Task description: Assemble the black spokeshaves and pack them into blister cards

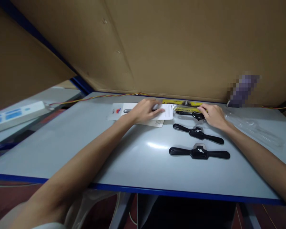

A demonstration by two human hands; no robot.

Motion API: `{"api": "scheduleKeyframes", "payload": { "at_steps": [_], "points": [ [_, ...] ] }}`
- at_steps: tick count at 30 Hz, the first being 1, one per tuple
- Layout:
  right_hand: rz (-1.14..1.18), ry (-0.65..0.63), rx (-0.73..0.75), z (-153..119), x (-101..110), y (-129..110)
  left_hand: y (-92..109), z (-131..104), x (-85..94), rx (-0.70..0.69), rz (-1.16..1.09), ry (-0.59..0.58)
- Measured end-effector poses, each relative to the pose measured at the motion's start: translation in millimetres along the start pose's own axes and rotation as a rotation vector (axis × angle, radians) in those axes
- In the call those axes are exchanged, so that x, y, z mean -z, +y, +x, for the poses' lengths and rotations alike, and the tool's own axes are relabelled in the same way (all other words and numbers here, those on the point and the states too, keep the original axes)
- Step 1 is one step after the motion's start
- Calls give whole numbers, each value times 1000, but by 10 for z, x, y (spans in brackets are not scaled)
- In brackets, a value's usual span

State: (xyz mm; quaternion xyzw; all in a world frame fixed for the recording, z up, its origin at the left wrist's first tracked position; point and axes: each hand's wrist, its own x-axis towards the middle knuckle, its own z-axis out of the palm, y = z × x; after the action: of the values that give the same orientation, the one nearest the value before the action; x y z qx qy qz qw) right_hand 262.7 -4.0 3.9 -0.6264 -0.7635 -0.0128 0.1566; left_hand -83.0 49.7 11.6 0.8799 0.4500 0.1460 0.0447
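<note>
My left hand (145,110) rests on top of a white printed card package (167,112), thumb and fingers apart. Another card (158,123) shows partly beneath it. At the right, my right hand (214,115) has its fingers closed around the right end of a black spokeshave (187,113), whose far handle is hidden by the hand. Nearer to me lie two more black spokeshaves, a middle one (197,131) and a front one (200,152), each with a metal blade at its centre. Yellow packaging (176,102) lies just behind the farthest spokeshave.
Clear plastic packaging (257,128) lies right of my right hand. A pixelated purple object (244,90) leans against the cardboard wall (169,47). A red-yellow cable (92,98) runs along the back to a white power strip (19,116). The grey table (133,165) has a blue edge.
</note>
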Motion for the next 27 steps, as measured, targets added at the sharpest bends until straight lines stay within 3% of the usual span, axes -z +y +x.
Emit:
{"api": "scheduleKeyframes", "payload": {
  "at_steps": [6, 12, 16, 20, 24, 27],
  "points": [
    [52, 5, 85, 6, 23, -48, 171, 58, -130, -134, -36, 1],
    [224, 0, 90, 46, 35, -235, 538, 305, -211, -170, 29, 39],
    [343, -199, 133, 115, 305, -89, 674, 484, -152, -175, 129, -14],
    [196, -429, 69, 151, 577, 284, 659, 504, -111, -170, 142, -37],
    [328, -593, 54, 160, 575, 479, 683, 510, -102, -174, 138, -22],
    [411, -595, 26, 170, 523, 456, 764, 579, -114, -172, 148, -44]
  ]
}}
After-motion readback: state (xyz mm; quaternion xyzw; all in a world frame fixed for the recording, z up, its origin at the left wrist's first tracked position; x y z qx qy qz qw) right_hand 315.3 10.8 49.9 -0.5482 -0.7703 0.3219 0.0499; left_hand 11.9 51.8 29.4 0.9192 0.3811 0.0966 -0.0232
